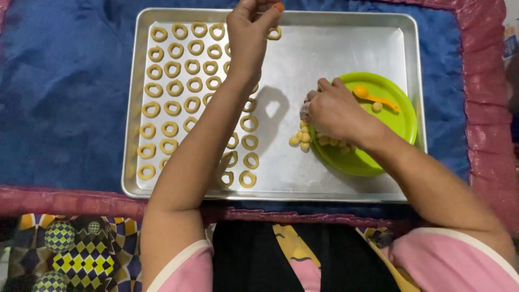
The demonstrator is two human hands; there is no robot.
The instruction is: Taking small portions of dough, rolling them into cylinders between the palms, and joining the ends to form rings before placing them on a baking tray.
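**A:** Only the head view to go on here. A metal baking tray (130, 108) is laid on a blue cloth (65, 81), and its left half is filled with neat rows of dough rings (173, 69), spaced so none are touching, presumably so they don't get stuck together.

**B:** And the hands?

**A:** The left hand (250, 32) is raised over the far edge of the tray, fingers pinched together near one ring (274, 34) at the end of the top row. Whether anything is actually gripped can't be told, since the fingertips are cut off by the frame edge. The right hand (334, 111) is curled loosely over a heap of small dough balls (303, 138) at the rim of a green plate (400, 124). It looks closed around some of them, but the palm is hidden.

**B:** What's on the plate?

**A:** An orange spoon (376, 97) and one stray ball (377, 107). The plate is parked on the tray's bare right side, probably so the dough is kept within easy reach of the rows being laid out.
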